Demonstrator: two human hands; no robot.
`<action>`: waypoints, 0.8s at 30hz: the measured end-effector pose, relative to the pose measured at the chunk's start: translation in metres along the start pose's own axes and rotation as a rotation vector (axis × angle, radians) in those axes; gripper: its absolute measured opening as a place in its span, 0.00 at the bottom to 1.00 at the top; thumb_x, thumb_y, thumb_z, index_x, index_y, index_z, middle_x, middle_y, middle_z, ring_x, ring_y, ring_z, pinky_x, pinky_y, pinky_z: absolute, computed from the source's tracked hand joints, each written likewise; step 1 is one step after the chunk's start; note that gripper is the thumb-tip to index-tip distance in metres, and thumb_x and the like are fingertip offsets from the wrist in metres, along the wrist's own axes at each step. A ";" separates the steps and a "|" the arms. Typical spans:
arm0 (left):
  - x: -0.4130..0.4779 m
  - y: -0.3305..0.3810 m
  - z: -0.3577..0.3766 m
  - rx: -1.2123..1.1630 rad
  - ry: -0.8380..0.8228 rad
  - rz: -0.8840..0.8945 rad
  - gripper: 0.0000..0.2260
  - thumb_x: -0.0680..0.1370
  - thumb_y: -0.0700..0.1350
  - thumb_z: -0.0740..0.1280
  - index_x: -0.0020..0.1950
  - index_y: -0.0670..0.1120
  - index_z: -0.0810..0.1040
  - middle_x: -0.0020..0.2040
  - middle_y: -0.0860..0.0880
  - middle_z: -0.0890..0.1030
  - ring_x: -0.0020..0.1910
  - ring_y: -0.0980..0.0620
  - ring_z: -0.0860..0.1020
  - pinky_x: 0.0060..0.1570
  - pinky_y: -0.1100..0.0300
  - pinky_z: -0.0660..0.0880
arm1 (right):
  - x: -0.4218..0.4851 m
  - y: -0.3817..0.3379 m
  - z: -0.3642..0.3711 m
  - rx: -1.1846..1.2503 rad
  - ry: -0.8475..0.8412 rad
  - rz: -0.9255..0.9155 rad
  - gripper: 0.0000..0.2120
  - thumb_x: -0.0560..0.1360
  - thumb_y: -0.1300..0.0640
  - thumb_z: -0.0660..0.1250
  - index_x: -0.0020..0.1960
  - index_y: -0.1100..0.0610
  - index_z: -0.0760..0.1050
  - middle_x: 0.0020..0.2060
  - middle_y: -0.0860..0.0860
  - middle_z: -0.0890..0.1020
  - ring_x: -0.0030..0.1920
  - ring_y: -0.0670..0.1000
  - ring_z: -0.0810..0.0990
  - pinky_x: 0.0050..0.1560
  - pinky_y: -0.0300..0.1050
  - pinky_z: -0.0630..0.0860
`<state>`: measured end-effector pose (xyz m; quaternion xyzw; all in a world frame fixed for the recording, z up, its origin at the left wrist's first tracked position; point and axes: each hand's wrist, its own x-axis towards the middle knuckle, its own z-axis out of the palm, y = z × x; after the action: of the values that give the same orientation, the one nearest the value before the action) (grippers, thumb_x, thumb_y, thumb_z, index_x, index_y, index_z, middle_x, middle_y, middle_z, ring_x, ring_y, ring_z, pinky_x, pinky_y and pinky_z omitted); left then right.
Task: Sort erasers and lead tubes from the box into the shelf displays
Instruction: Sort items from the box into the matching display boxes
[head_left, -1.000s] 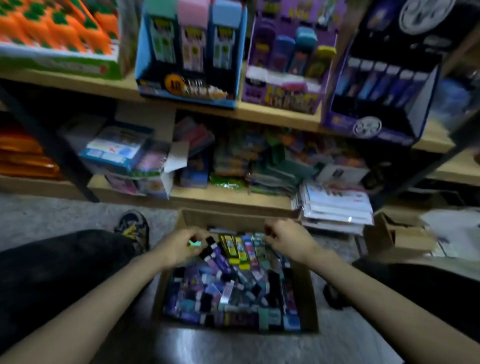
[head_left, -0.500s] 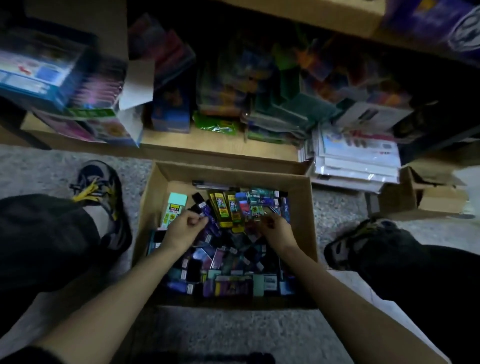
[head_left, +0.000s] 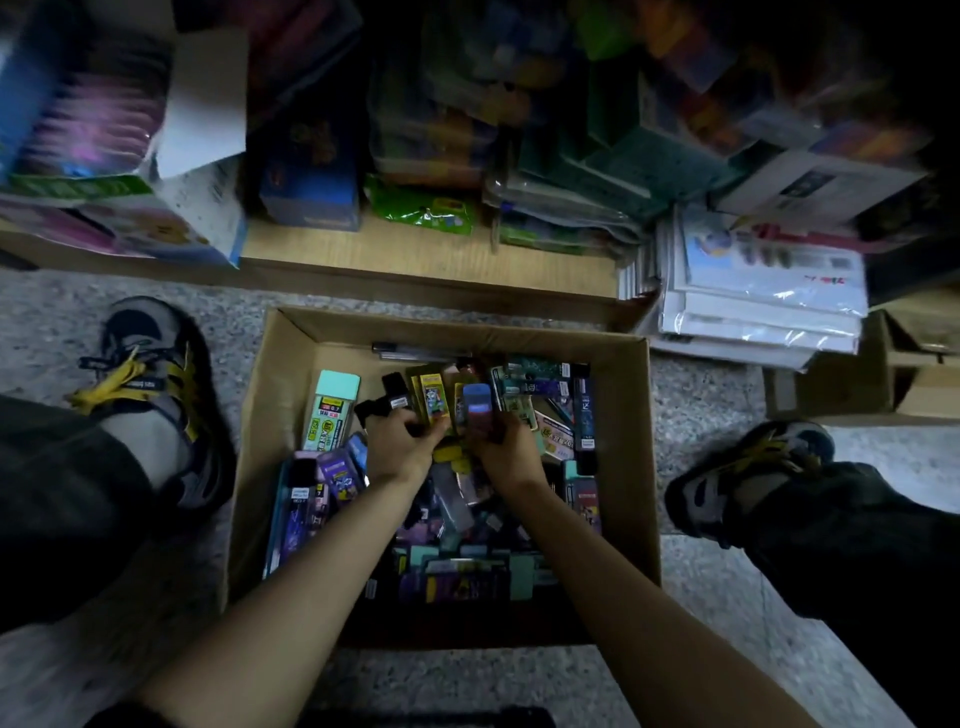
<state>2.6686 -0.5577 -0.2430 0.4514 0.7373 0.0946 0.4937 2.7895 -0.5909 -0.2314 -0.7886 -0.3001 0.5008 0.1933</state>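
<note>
An open cardboard box (head_left: 254, 441) sits on the floor between my feet, full of small packaged erasers and lead tubes in purple, black, yellow and teal. My left hand (head_left: 397, 441) is inside the box near the middle, fingers curled around a yellow eraser pack (head_left: 431, 397) and a black pack (head_left: 392, 400). Right beside it, my right hand (head_left: 506, 452) is closed on a blue-topped eraser pack (head_left: 477, 408). A mint-green eraser (head_left: 332, 408) lies loose at the box's far left. The items under both palms are hidden.
The bottom wooden shelf (head_left: 415, 249) runs just behind the box, crowded with stationery packs. A stack of white wrapped packs (head_left: 753, 301) overhangs at the right, with a small cardboard box (head_left: 909, 384) beside it. My shoes (head_left: 150, 374) (head_left: 753, 467) flank the box on speckled floor.
The view has tilted down, so the upper shelf displays are out of sight. Both hands have gone deeper into the box, drawn together and closed on packs near the middle.
</note>
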 end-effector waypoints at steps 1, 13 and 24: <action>0.000 -0.002 0.000 0.001 -0.016 0.010 0.18 0.74 0.51 0.71 0.55 0.39 0.76 0.59 0.39 0.74 0.54 0.43 0.75 0.48 0.62 0.67 | -0.001 0.001 0.001 0.015 -0.016 0.000 0.13 0.76 0.61 0.66 0.60 0.62 0.74 0.54 0.58 0.81 0.53 0.56 0.80 0.50 0.47 0.77; -0.025 -0.021 -0.010 -0.278 -0.005 0.003 0.06 0.77 0.39 0.66 0.51 0.44 0.70 0.45 0.47 0.75 0.44 0.48 0.75 0.43 0.60 0.74 | -0.014 -0.002 0.024 0.352 0.009 0.102 0.16 0.71 0.65 0.70 0.57 0.61 0.71 0.48 0.56 0.81 0.47 0.56 0.80 0.46 0.51 0.79; -0.057 -0.002 -0.027 -0.572 -0.151 0.027 0.05 0.79 0.42 0.64 0.53 0.49 0.71 0.49 0.49 0.77 0.49 0.52 0.76 0.41 0.64 0.69 | -0.059 -0.014 -0.019 0.621 -0.117 -0.080 0.15 0.74 0.65 0.67 0.60 0.63 0.74 0.48 0.58 0.82 0.45 0.55 0.82 0.48 0.53 0.80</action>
<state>2.6517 -0.5937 -0.1943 0.3095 0.6357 0.2713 0.6531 2.7839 -0.6205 -0.1751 -0.6492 -0.1744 0.6051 0.4266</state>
